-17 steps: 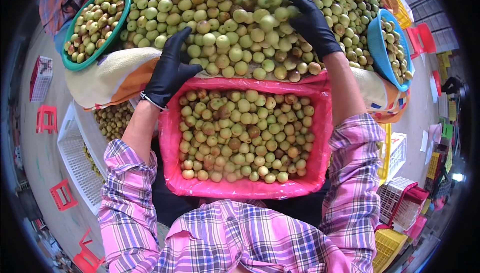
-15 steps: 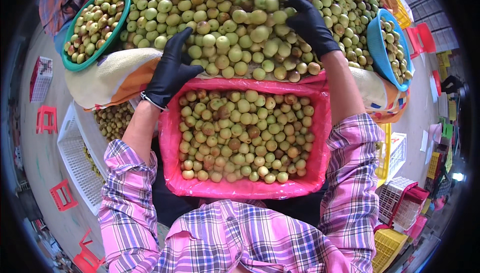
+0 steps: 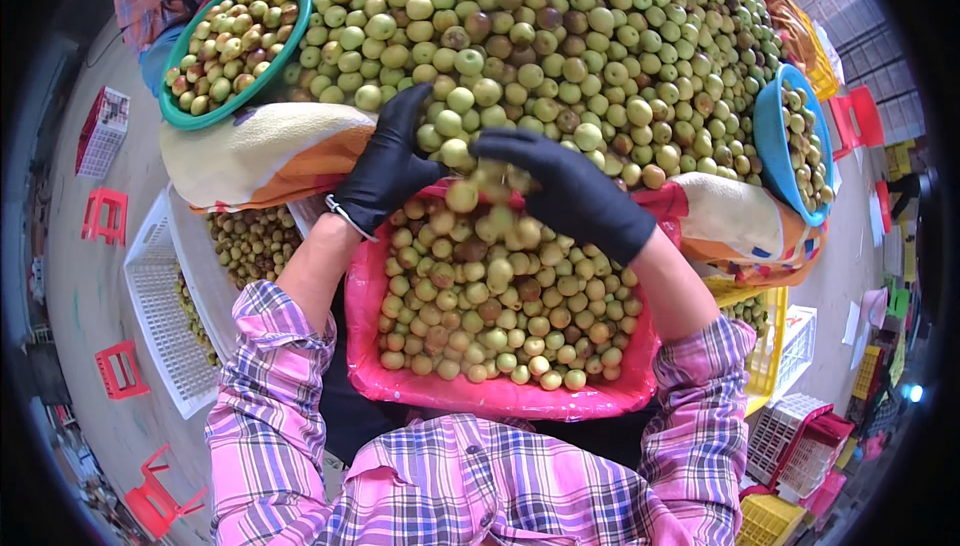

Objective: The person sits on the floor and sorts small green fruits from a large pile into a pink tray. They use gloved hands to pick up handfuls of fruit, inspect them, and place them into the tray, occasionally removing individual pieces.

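Note:
A large heap of small round green and brown fruits, like jujubes [image 3: 640, 56], fills the far side. Below it, closest to my body, sits a pink-lined bin [image 3: 500, 401] full of the same fruits [image 3: 510, 306]. My left hand [image 3: 390, 161], in a black glove, rests at the heap's near edge over the bin's far left corner, thumb and fingers apart, against a few fruits. Over the bin's far rim, my black-gloved right hand [image 3: 565, 191] reaches leftward with fingers stretched out. Several blurred fruits [image 3: 490, 186] tumble beneath its fingertips into the bin.
A green basin [image 3: 296, 36] of fruits stands far left, a blue basket [image 3: 775, 151] of fruits far right. Patterned cloth [image 3: 270, 151] edges the heap. White crates [image 3: 165, 316] lie left, a yellow crate [image 3: 768, 346] right. Red stools [image 3: 105, 216] stand on the floor.
My right hand has come back from the heap toward me and left, bringing fruits over the bin's edge. My left hand stays near the heap's edge. The view has shifted slightly.

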The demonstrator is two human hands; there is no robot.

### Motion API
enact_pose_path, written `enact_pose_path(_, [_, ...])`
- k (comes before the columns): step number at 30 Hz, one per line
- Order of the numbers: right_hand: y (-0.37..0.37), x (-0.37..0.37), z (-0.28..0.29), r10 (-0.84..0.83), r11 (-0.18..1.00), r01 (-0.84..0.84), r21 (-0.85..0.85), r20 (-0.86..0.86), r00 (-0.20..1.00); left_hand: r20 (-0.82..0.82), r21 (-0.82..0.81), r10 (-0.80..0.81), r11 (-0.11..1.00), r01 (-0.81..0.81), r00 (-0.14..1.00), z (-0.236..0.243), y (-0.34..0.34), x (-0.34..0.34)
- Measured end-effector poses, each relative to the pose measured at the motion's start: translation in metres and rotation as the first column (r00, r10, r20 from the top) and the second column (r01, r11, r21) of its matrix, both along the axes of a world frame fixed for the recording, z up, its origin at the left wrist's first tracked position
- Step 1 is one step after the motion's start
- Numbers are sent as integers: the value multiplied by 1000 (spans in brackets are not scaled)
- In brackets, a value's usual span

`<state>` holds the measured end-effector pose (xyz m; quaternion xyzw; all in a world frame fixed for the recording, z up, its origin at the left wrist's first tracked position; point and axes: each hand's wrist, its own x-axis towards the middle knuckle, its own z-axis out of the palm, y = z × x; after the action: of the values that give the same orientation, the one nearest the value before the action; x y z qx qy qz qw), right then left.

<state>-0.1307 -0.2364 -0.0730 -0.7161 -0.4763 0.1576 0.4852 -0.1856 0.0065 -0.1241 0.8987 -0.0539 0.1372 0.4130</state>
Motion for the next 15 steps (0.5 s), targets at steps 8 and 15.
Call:
enact_pose_path(8, [-13, 56, 28, -416, 906, 423, -17, 145, 898, -80, -70, 22, 997, -28, 997, 10, -1, -6])
enact_pose_path(15, [41, 104, 2, -332, 775, 593, -218, 658, 676, -94, -104, 8, 994, -18, 996, 9, 1, -5])
